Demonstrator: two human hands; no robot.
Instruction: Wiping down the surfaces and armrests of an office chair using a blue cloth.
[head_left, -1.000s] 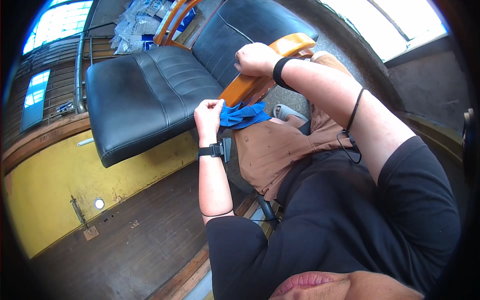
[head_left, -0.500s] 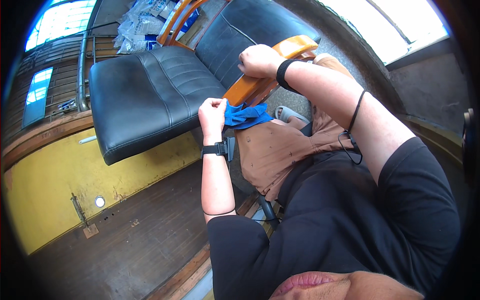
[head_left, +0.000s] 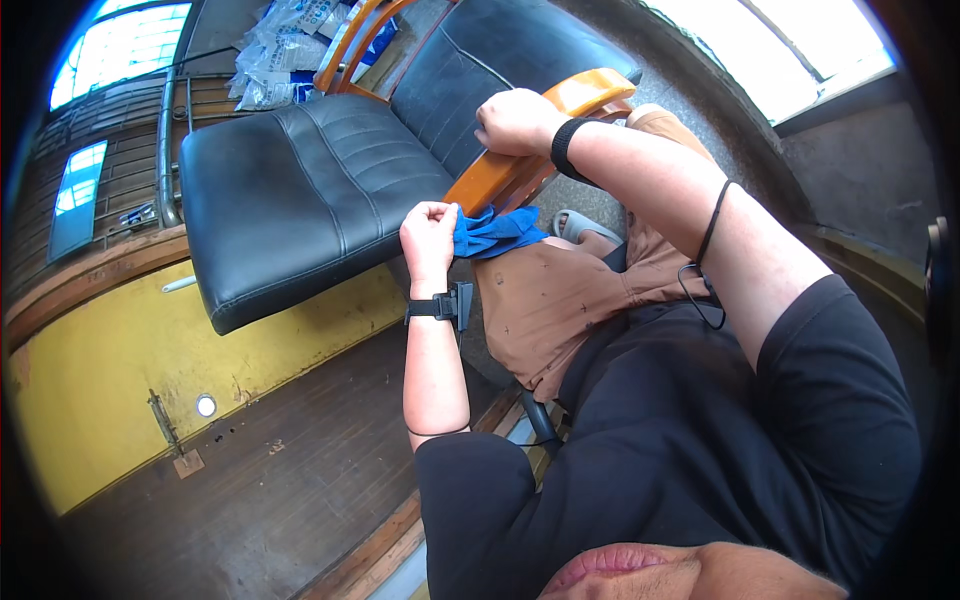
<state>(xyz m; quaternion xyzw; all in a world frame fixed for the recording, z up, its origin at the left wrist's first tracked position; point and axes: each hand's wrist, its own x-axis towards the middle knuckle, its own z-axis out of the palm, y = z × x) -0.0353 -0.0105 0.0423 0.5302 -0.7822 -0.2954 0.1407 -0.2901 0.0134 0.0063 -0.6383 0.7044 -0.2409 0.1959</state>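
Fingers bunch soft blue cloth (head_left: 495, 233) against glossy wooden armrest (head_left: 520, 160).

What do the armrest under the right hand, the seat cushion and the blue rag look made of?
Armrest: apparently varnished wood, glossy orange-brown with sheen. Seat cushion: black leather or a look-alike, stitched panels with creases. Blue rag: soft cloth, bunched in folds in the left hand.

Daylight pours in from the windows (head_left: 790, 50) at upper right, blown out to white there, and I see more glare at upper left. My arms are evenly lit with soft shadows. The floor (head_left: 250, 470) is dimmer. Edges bend and darken to black; the centre is sharp.
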